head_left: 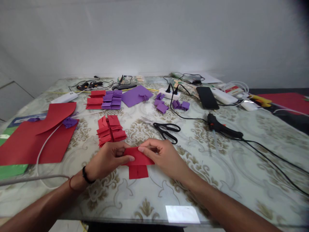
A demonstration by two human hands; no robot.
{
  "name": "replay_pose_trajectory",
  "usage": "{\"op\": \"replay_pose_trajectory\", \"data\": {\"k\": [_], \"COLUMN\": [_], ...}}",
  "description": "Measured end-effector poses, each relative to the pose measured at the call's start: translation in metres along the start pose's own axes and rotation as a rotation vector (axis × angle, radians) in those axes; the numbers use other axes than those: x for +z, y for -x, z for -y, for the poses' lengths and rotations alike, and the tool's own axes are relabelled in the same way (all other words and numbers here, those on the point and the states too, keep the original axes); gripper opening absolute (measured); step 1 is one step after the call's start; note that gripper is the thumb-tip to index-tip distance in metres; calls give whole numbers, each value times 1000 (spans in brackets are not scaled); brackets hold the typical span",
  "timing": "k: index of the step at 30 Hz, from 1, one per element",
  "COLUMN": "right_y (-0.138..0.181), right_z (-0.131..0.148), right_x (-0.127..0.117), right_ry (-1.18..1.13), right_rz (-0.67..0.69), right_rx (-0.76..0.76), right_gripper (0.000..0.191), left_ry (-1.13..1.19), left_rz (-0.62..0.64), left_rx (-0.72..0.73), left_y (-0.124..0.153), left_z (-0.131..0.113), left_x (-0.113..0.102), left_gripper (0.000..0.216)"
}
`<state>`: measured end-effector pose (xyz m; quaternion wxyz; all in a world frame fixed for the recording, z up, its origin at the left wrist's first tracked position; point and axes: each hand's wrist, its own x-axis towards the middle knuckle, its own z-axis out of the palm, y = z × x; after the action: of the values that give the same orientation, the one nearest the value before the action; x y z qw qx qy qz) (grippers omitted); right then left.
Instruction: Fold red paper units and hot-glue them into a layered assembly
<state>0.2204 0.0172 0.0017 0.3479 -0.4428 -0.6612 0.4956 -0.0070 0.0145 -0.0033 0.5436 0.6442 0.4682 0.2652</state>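
Between my two hands is a folded piece of red paper [139,156], its upper edge pinched from both sides. My left hand [108,159] grips its left end, thumb lying on top of the paper. At the other end, my right hand [165,156] is closed with the thumb pressing the upper edge. Just below the held piece, a smaller red paper flap [138,172] shows; whether the two are joined I cannot tell. Several folded red paper pieces [111,129] lie in rows beyond my left hand. Black-handled scissors [166,129] rest beyond my right hand, blades pointing left.
Large red sheets [45,148] cover the left side. Farther back are folded purple pieces [112,100], a purple sheet [135,96] and a power strip [170,93]. A black glue gun [224,127] with trailing cord and a phone [207,97] lie on the right.
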Motion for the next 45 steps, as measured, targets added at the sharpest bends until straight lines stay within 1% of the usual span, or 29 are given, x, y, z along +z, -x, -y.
{"op": "replay_pose_trajectory", "data": {"k": [3, 5, 8, 12, 15, 19, 21, 25, 27, 34, 38, 40, 43, 45], "right_y": [-1, -2, -3, -2, -1, -1, -1, -1, 0, 2, 1, 1, 1, 1], "right_z": [-2, -3, -3, -2, -2, -2, -2, -1, -1, 4, 4, 3, 2, 3], "right_x": [0, -1, -1, -1, -2, -2, -2, 0, 1, 0, 2, 3, 3, 2], "right_ry": [56, 91, 81, 58, 48, 76, 70, -19, -51, -72, -72, -47, -32, -25], "right_rz": [46, 54, 56, 55, 36, 25, 20, 11, 0, -32, 22, 38, 32, 49], "right_rx": [43, 68, 88, 69, 10, -34, -39, -33, -34, -54, -14, 4, 6, 10], "right_gripper": [30, 38, 39, 41, 40, 36, 35, 22, 19, 21, 23, 25, 23, 23], "left_ry": [-32, -18, -31, -121, -159, -130, -139, -133, -100, -49, -78, -83, -99, -115], "left_rz": [-63, -73, -63, -88, -91, -39, -32, -30, -24, -15, -57, -50, -7, -7], "left_rx": [9, 11, 26, 87, 102, 63, 64, 89, 94, 110, 153, 138, 60, 21], "left_y": [0, 0, -1, -1, -1, 0, 1, 2, 2, 1, 0, 0, 0, 1], "left_z": [-1, -3, -6, -7, -7, -7, -7, -9, -9, -12, -11, -8, -2, -1], "left_x": [0, -1, -3, -5, -6, -5, -5, -6, -6, -3, -5, -4, -2, -1], "left_gripper": [21, 21, 24, 36, 42, 40, 40, 43, 44, 37, 38, 36, 35, 36]}}
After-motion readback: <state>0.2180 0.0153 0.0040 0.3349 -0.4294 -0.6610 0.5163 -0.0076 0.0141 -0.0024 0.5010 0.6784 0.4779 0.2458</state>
